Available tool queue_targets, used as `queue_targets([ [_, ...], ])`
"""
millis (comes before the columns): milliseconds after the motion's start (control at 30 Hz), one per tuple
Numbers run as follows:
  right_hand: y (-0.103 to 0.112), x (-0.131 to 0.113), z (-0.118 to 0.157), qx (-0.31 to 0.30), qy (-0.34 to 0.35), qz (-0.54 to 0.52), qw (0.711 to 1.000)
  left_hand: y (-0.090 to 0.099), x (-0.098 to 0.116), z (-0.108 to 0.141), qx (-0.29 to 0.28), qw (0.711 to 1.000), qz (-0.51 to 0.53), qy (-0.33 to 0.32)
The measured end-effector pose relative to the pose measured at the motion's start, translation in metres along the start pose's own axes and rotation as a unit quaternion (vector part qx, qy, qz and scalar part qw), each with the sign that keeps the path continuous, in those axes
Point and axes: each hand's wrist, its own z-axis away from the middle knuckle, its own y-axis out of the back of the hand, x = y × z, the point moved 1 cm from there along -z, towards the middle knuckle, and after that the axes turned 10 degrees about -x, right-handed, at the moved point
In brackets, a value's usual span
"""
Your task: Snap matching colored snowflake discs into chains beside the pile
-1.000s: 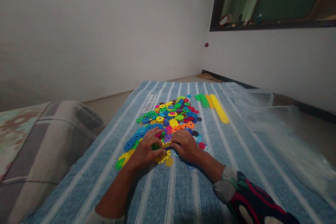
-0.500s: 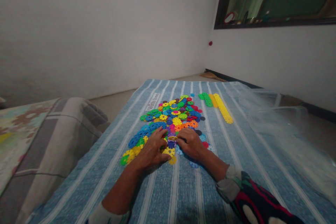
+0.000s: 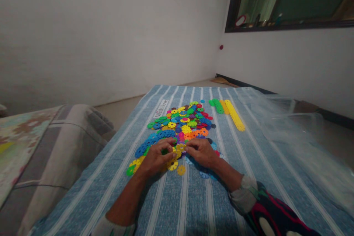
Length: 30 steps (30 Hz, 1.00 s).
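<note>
My left hand is closed in a pinch, its thumb and forefinger at the edge of yellow notched plastic discs just above the pile. Facing it, my right hand pinches a yellow notched disc between thumb and fingers. The pieces between the hands overlap, and whether they are joined cannot be made out. Below them lie a yellow disc and a separate darker yellow one. A row of blue discs runs beyond my left hand, and orange discs sit beyond my right.
A mixed heap of coloured discs covers the middle of the striped cloth. Joined strips lie at the back right: a long yellow strip, an orange one and green ones. Clear plastic containers stand along the right edge.
My left hand has drawn its thumb and forefinger together onto yellow pieces at the right hand. The yellow disc in my right hand has tilted to show its face.
</note>
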Motion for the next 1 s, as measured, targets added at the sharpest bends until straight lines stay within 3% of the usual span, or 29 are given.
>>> queue_targets([
  [133,0.003,0.000,0.000,0.015,-0.022,-0.028,0.999,-0.001,0.009,0.001,-0.005,0.996,0.080,0.033],
  [333,0.001,0.001,0.000,-0.073,-0.033,-0.122,0.989,-0.008,0.013,0.001,-0.003,0.986,0.149,0.071],
  [533,-0.001,-0.001,0.000,-0.104,-0.051,-0.148,0.982,-0.010,0.013,0.000,0.021,0.986,0.145,0.078],
  [900,-0.003,-0.009,-0.004,-0.101,-0.061,-0.118,0.986,-0.009,0.016,-0.001,0.052,0.991,0.096,0.076],
  [1000,0.005,-0.007,-0.008,-0.132,-0.060,-0.123,0.982,-0.010,0.014,-0.001,0.047,0.993,0.091,0.066],
])
